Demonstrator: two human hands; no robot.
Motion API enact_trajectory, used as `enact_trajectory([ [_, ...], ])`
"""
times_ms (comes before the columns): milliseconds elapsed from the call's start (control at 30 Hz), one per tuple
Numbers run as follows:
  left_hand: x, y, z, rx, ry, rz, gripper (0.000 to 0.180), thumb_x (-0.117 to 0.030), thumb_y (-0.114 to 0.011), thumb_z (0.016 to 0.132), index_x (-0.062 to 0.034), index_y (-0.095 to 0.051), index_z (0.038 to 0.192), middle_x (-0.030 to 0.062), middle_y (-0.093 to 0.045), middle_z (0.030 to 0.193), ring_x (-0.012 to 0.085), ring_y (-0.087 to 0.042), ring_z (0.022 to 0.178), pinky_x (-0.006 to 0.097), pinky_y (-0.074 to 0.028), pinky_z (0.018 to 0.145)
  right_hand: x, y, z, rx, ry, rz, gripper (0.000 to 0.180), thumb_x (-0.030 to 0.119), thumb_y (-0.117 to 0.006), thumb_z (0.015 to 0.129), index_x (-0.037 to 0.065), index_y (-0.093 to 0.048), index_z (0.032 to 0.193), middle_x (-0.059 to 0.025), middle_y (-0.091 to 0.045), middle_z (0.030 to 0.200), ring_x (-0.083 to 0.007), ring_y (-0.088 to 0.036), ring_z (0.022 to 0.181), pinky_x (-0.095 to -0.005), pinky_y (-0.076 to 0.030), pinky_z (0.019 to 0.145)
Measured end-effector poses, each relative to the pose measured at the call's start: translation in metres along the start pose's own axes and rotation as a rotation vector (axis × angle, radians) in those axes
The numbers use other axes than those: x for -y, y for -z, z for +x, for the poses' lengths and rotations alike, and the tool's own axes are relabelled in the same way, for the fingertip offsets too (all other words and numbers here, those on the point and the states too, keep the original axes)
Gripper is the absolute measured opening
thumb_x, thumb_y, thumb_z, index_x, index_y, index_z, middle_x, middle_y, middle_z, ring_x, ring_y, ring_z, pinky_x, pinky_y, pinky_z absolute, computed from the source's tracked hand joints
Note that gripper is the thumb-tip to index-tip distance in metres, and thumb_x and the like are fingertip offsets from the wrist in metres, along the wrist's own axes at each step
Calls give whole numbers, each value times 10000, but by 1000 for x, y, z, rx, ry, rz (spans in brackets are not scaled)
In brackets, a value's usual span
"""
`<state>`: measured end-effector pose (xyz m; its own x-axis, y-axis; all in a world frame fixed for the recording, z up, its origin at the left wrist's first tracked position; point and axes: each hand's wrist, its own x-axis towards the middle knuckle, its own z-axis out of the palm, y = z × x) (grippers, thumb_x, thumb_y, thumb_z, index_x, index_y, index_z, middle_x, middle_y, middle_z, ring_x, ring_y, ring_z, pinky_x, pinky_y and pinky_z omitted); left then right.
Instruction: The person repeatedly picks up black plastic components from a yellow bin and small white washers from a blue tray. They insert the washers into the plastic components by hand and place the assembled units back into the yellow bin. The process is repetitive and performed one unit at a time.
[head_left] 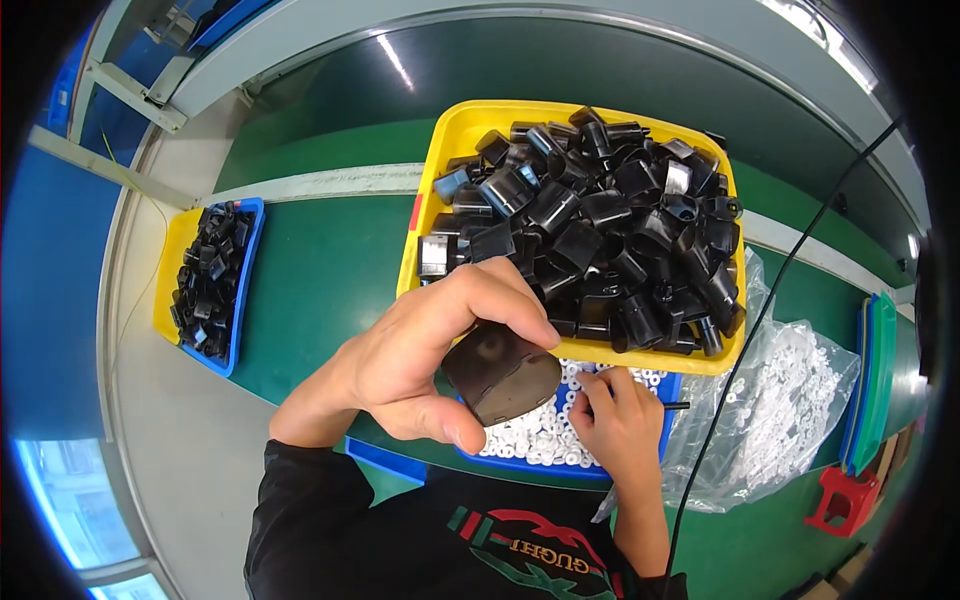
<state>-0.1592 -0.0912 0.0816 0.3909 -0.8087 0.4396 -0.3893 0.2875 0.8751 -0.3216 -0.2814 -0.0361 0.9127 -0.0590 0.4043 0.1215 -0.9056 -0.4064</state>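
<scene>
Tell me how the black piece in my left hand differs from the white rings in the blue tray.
The black piece is dark, while the white rings are pale. The piece is far bigger than any single ring. Your left hand holds the piece, while the rings lie heaped in the blue tray. Both have curved edges.

Black part (pixel 508 378), white rings (pixel 540 440), yellow bin (pixel 660 359)

A green table (pixel 310 270) is spanning the room beside grey floor (pixel 195 420); left, a blue panel (pixel 60 300) is standing near a glowing window (pixel 75 505); right, a red stool (pixel 843 500) is standing.
</scene>
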Motion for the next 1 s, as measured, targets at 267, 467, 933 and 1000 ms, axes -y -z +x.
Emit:
enact_trajectory([
  [267,2,-5,-7,-18,-8,-19,836,-600,-779,688,33,-533,1175,136,-599,1052,242,-595,912,339,-504,779,1,2,0,32,-22,37,291,27,-722,626,88,-666,905,-51,-573,814,-222,-604,603,-339,-495,541],
  [467,25,44,8,-353,13,329,628,-404,-831,768,-1,-548,1159,94,-615,1056,174,-594,919,297,-470,804,-5,6,-3,22,8,16,307,59,-712,601,67,-680,906,-47,-561,821,-204,-613,638,-324,-510,550],
  [933,215,199,54,-426,510,1046,449,-237,-749,809,-7,-630,1176,209,-667,1148,338,-643,1076,392,-498,939,-5,-1,-5,-91,53,83,182,25,-714,602,103,-598,717,-40,-532,766,-200,-576,558,-315,-478,488],
  [1000,225,205,68,-392,562,919,507,-266,-774,789,-11,-629,1202,198,-680,1157,313,-658,1083,375,-506,944,-10,-2,-7,-68,65,57,156,70,-716,645,89,-587,731,-47,-497,749,-196,-582,547,-325,-477,487],
])
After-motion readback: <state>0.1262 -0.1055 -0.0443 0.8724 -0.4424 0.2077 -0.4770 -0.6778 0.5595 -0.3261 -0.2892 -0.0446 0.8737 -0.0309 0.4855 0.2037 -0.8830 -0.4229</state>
